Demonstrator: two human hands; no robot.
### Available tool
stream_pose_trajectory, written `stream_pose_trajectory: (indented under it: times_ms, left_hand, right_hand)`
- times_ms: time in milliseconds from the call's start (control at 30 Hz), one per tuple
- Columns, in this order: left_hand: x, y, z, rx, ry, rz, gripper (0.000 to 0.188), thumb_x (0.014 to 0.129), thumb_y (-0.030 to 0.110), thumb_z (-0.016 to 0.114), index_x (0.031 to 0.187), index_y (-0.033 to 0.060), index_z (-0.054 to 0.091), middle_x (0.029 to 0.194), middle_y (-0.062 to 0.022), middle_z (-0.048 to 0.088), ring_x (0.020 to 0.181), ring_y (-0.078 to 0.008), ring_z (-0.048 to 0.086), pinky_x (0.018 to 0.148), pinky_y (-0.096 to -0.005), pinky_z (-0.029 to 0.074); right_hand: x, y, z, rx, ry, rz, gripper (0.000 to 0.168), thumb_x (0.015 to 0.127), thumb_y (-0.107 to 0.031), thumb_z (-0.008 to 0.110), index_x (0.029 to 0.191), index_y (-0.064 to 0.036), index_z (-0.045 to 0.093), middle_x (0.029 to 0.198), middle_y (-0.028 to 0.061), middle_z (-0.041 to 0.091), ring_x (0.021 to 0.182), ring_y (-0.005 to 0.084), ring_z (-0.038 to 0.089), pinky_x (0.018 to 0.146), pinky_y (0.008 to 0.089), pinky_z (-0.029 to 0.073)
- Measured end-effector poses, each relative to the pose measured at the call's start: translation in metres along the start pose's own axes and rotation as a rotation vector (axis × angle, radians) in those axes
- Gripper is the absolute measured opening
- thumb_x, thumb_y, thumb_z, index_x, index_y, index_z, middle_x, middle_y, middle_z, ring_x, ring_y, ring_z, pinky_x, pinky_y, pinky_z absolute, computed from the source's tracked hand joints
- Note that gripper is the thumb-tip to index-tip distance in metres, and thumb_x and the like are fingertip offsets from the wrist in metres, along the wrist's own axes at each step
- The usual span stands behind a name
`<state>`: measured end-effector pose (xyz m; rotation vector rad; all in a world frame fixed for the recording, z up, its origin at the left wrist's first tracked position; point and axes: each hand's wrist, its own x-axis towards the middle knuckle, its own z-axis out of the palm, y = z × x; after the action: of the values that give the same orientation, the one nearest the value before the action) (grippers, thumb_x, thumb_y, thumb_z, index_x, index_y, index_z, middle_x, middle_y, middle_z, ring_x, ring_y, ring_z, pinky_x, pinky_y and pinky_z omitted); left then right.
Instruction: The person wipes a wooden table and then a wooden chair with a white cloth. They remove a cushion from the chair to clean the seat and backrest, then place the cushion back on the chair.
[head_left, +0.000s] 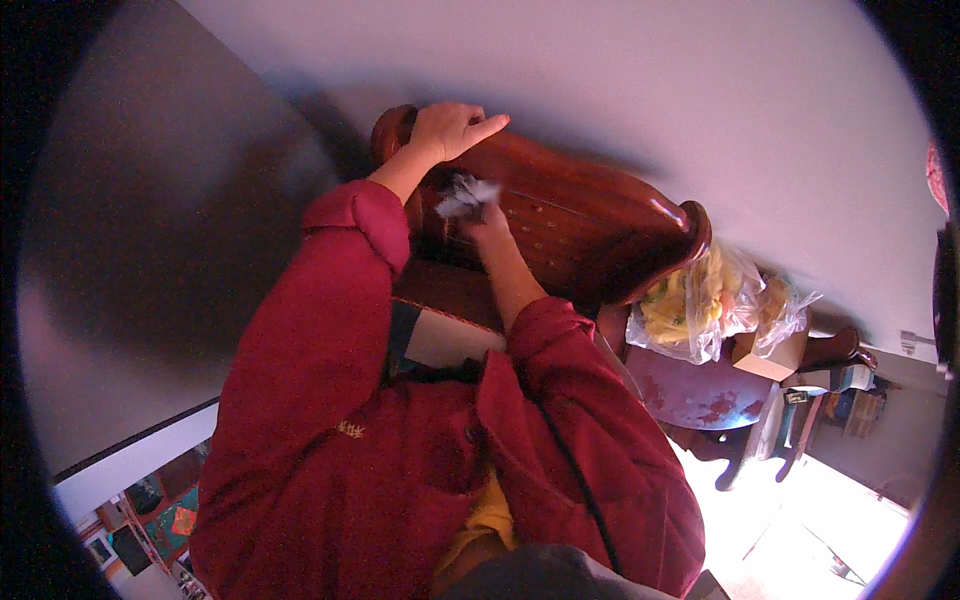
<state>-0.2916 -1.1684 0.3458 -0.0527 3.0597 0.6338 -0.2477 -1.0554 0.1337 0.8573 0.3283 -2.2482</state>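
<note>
A glossy red-brown wooden backrest (592, 187) with scrolled ends leans near the wall in front of me. On its top edge, towards the left end, lies my left hand (450, 133), thumb pointing right, with nothing visible in it. Below and a little to the right, my right hand (489, 223) grips a crumpled whitish cloth or tissue (466, 196) against or just before the front face of the wood. Hand and cloth are blurred, and most of the right fingers are hidden. Small pale studs or inlays dot the panel right of the cloth.
Clear plastic bags (686, 307) holding yellow stuff sit right of the backrest, by a cardboard box (769, 356) on a dark, shiny-topped table (697, 390). A pale wall (750, 112) rises behind. Close on the left stands a dark grey surface (150, 225).
</note>
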Motion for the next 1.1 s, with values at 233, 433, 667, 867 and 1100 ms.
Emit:
stream_pose_trajectory:
  times_ms: [233,433,667,867,1100]
  left_hand:
    - [0.004,0.005,0.004,0.023,0.15,0.038,0.069,0.08,0.075,0.039,0.079,0.0147,0.071,0.075,-0.0098,0.067,0.078,-0.0333,0.064,0.069,-0.0431,0.05]
    - [0.005,0.003,0.003,-0.012,0.129,0.062,0.065,0.08,0.072,0.045,0.075,0.0117,0.069,0.071,-0.0107,0.066,0.072,-0.0329,0.063,0.065,-0.0435,0.049]
    - [-0.001,-0.005,0.009,-0.046,0.265,0.126,0.058,0.079,0.065,0.053,0.069,0.009,0.066,0.066,-0.0114,0.063,0.068,-0.0326,0.062,0.061,-0.0427,0.048]
    - [0.022,0.015,0.001,-0.02,0.201,0.186,0.062,0.08,0.068,0.048,0.071,0.0093,0.068,0.069,-0.0126,0.065,0.069,-0.0331,0.063,0.063,-0.0443,0.049]
    - [-0.001,-0.004,0.002,-0.002,0.165,0.03,0.069,0.08,0.073,0.042,0.076,0.0108,0.07,0.071,-0.0132,0.066,0.073,-0.0341,0.064,0.066,-0.0445,0.05]
  right_hand:
    - [0.033,-0.014,-0.065,-0.146,0.198,0.026,0.043,0.1,-0.037,0.034,0.13,-0.01,0.048,0.13,0.0077,0.052,0.115,0.0243,0.053,0.094,0.0388,0.047]
    - [0.073,0.032,-0.092,-0.189,0.109,0.11,0.039,0.099,-0.034,0.036,0.123,-0.008,0.051,0.124,0.0095,0.055,0.108,0.0251,0.056,0.09,0.0399,0.049]
    - [0.119,0.073,-0.12,-0.063,-0.198,0.213,0.035,0.098,-0.031,0.037,0.116,-0.007,0.055,0.116,0.0117,0.059,0.1,0.0259,0.059,0.084,0.0413,0.052]
    - [0.164,0.035,-0.104,0.191,-0.592,0.251,0.033,0.097,-0.029,0.039,0.109,-0.006,0.059,0.109,0.0136,0.062,0.094,0.0266,0.062,0.08,0.0424,0.054]
    - [0.02,0.01,0.046,-0.2,0.012,0.2,0.032,0.098,-0.023,0.035,0.113,-0.005,0.058,0.109,0.0142,0.064,0.092,0.0303,0.063,0.081,0.0457,0.053]
